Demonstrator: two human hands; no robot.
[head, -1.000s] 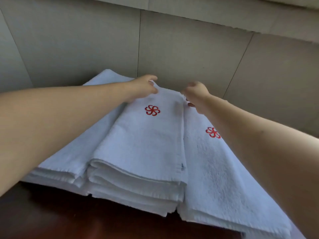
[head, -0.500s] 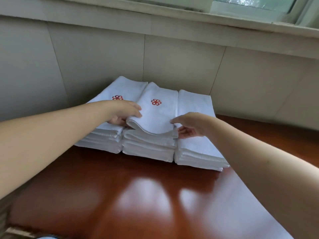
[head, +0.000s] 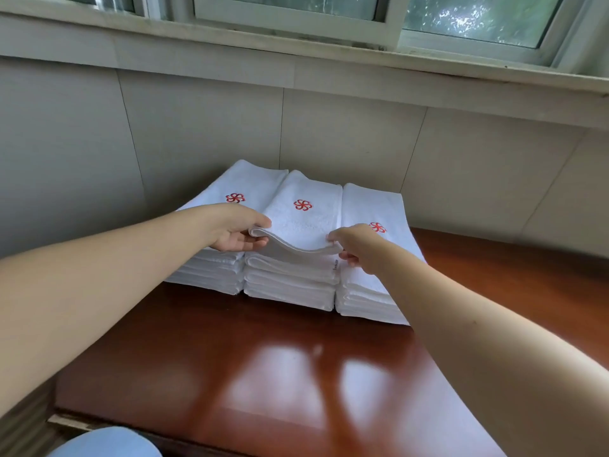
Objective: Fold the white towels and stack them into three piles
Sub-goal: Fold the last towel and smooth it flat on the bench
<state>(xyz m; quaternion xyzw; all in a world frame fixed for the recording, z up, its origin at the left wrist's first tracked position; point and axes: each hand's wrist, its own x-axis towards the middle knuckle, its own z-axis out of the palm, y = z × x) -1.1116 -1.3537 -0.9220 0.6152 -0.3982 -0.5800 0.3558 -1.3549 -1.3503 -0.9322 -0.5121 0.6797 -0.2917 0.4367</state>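
Three piles of folded white towels with red flower emblems stand side by side against the wall: a left pile (head: 214, 272), a middle pile (head: 290, 285) and a right pile (head: 369, 301). The top towel (head: 300, 225) of the middle pile has its near edge raised off the pile. My left hand (head: 235, 230) grips that edge at its left corner, thumb on top and fingers beneath. My right hand (head: 357, 244) pinches the right corner of the same edge.
The piles sit at the back of a glossy red-brown wooden table (head: 263, 374), close to a grey tiled wall (head: 197, 133). A window sill and window (head: 329, 24) run above. A pale blue shape (head: 105, 443) shows at the bottom left below the table edge.
My hands went from the far end of the top middle towel to its near edge, which they now hold lifted. The view has pulled back and upward, showing the table and window.
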